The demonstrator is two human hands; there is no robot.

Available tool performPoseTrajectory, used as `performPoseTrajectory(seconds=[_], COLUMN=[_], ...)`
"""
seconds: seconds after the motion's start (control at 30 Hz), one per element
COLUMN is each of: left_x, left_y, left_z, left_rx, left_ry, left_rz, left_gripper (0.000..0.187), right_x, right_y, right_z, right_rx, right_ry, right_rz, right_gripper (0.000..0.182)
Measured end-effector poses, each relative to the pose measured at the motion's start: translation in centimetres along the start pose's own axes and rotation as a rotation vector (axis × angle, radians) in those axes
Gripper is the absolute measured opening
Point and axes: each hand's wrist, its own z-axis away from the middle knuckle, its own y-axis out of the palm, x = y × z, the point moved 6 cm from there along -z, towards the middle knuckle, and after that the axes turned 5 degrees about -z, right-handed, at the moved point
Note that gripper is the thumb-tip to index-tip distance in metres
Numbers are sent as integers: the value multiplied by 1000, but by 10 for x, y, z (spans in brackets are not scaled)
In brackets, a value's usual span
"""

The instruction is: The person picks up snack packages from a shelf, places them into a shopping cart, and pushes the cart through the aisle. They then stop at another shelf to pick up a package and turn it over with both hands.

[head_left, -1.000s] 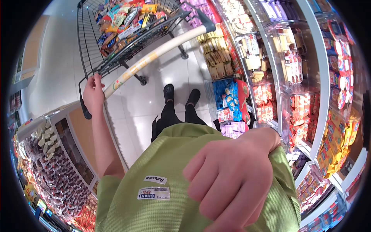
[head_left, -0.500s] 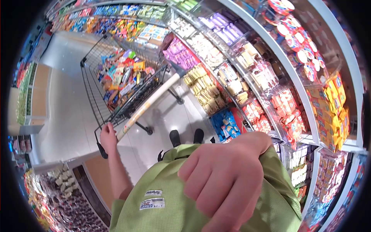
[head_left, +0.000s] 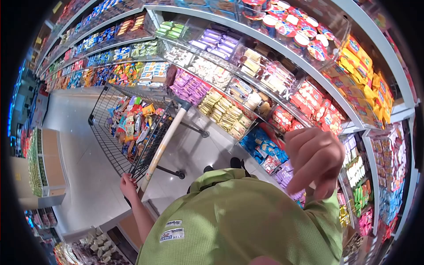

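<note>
Cart (head_left: 162, 148) on glossy tiles (head_left: 84, 163) by shelves (head_left: 316, 73) (left hand (head_left: 128, 185) gripping its frame, right hand (head_left: 314, 157) half-curled).

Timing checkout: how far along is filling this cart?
Done: a mixed heap of packets lies in the cart. In hand: the left hand grips the cart; no packet shows in the right hand. Remaining: bare wire suggests room for more, but the target amount isn't shown.

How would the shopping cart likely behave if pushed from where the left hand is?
The shopping cart should roll readily, since its casters stand on smooth-looking floor. It may swing sideways, as the left hand is at one end of the handle. Tipping seems unlikely: the packets lie low inside.
</note>
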Motion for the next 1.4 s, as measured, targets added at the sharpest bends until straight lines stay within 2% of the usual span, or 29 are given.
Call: performPoseTrajectory(seconds=[0.03,0.1,0.17,0.27,0.3,0.37,0.43,0.47,0.5,0.53,0.57,0.6,0.7,0.77,0.83,0.87,0.9,0.97,1.0,1.07,1.1,1.17,1.23,1.3,1.37,1.4], left_x=[-3,-22,-49,-100,-118,-175,-227,-256,-283,-307,-332,-352,-378,-383,-386,-381,-383,-377,-364,-357,-358,-362,-361,-359,-365,-361], left_y=[0,8,13,28,35,42,45,47,47,48,55,60,79,84,85,84,86,79,80,82,84,87,85,84,83,83], left_z=[-3,-8,-11,-17,-20,-6,6,17,32,49,77,108,205,269,331,351,365,396,403,397,393,391,392,397,399,401], left_rx=[13,37,-6,60,88,119,156,220,284,301,456,611,1134,1604,2146,2234,2236,2724,2728,2593,2591,2719,2702,2679,2520,2500], left_ry=[15,26,196,356,443,634,749,821,888,893,984,1071,1146,1264,1290,1227,1220,1109,1102,718,714,843,882,924,843,847], left_rz=[18,20,5,9,45,113,157,185,211,201,235,271,350,412,515,711,712,496,504,1073,1077,798,810,832,1069,1075], left_gripper=[39,38,36,30,27,21,18,15,12,12,9,8,20,20,28,28,28,23,23,21,21,18,18,17,16,16], right_x=[9,33,61,116,138,174,206,221,237,253,266,271,299,305,309,309,308,305,303,294,290,278,265,254,242,237], right_y=[-8,-24,-40,-41,-34,-16,6,18,32,43,53,66,95,109,119,123,125,130,130,126,123,113,96,76,57,48], right_z=[19,50,93,144,164,186,203,212,222,231,237,234,241,243,242,242,242,248,249,257,257,261,258,257,251,249], right_rx=[-258,-578,-596,-826,-956,-988,-1034,-1047,-1197,-1149,-1096,-1144,-1066,-1128,-1038,-1028,-1031,-1112,-1112,-1117,-1117,-1325,-1334,-1282,-1271,-1238], right_ry=[68,150,128,-34,-93,-233,-286,-328,-351,-398,-444,-456,-563,-598,-634,-620,-615,-640,-632,-665,-660,-669,-695,-628,-603,-578], right_rz=[141,386,481,480,437,357,413,522,625,603,579,727,743,802,784,809,810,857,862,689,689,796,725,553,507,454], right_gripper=[45,51,43,34,28,26,30,26,23,21,20,17,13,13,12,12,12,11,11,15,15,13,14,16,17,17])
